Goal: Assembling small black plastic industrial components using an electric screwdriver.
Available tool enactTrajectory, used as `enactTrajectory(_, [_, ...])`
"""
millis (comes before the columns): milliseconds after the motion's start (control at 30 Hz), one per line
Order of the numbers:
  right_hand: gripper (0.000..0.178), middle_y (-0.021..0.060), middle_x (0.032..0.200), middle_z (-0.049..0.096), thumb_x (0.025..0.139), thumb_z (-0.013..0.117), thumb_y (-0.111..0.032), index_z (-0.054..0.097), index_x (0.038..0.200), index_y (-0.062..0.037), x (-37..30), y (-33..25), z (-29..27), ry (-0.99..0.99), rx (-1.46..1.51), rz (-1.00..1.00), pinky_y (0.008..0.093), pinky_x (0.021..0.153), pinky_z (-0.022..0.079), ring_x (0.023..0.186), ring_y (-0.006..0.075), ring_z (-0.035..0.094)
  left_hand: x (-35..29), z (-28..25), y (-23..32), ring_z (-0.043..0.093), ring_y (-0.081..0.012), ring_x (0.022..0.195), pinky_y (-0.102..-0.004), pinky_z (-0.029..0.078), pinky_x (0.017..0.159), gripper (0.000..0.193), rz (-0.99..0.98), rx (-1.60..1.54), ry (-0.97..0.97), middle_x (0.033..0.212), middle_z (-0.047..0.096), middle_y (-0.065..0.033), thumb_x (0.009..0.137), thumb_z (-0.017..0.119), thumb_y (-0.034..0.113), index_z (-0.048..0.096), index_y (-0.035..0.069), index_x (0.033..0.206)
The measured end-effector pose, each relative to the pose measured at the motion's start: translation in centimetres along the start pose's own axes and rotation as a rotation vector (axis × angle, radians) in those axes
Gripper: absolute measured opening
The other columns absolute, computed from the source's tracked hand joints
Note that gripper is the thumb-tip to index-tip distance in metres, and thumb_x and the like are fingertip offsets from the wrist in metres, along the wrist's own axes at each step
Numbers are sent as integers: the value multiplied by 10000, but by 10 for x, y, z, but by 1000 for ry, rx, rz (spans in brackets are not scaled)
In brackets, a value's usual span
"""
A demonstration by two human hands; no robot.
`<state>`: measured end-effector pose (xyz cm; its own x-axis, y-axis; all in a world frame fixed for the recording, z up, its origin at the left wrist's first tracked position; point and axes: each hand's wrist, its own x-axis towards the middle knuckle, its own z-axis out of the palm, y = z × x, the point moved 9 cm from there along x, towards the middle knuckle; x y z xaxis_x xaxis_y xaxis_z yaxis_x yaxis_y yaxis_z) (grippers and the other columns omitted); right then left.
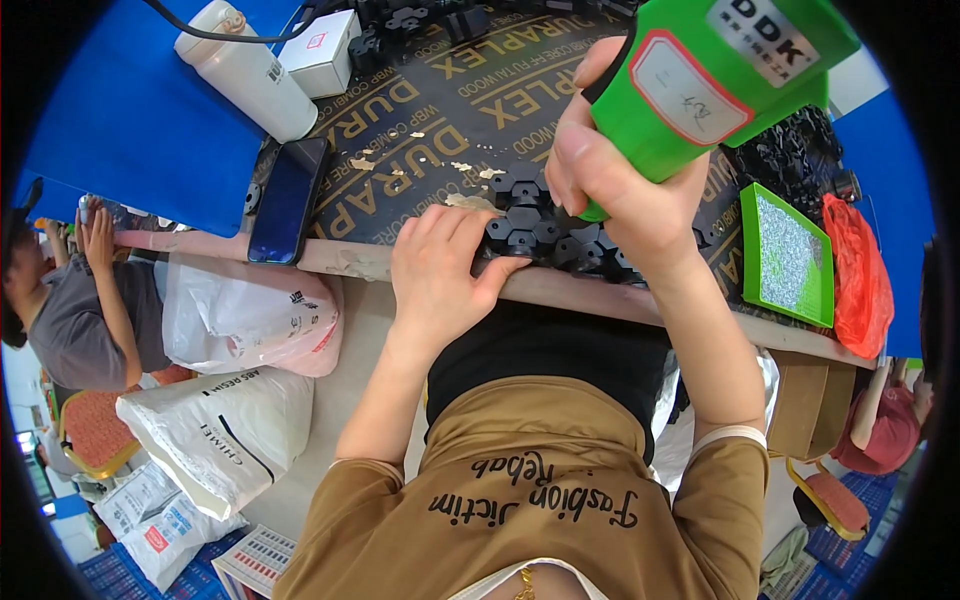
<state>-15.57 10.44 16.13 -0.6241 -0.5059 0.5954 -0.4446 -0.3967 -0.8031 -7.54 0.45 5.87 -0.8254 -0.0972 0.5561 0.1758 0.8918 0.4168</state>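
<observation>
My right hand [640,190] is wrapped around the handle of a green power screwdriver [690,95] above the table edge. The tool's tip is hidden behind the hand. My left hand [445,265] grips a black plastic part [522,232] made of joined hexagons with small holes, fingers on its far side and thumb on its near side. The part sits at the table's front edge. More black hexagonal parts [590,248] lie just right of it, under my right hand. A green tray [749,250] of small silvery metal pieces [788,250] stands to the right.
A red plastic bag [858,280] lies beside the tray. On the left are a phone [290,205], a white bottle [255,80] and a white box [322,55]. Black parts [465,22] crowd the table's back. White sacks [230,430] stand below left; other people sit at both sides.
</observation>
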Motion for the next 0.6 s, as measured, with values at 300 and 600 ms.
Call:
enactTrajectory(300, [331,62,629,502,809,540,8,416,1116,6,-1,7,3,-32,14,49,258,442,412,444,112,455,0,0,0,577,-279,844,-373,431,724,436,-10,-14,-3,889,633,-82,642,790,314,649,49,958])
enactTrajectory(600, [356,66,644,510,804,550,-11,415,1133,5,0,10,4,-36,36,95,263,444,417,449,116,469,0,1,0,576,-248,862,-362,422,742,408,-10,18,-14,876,632,-50,675,768,343,650,78,961])
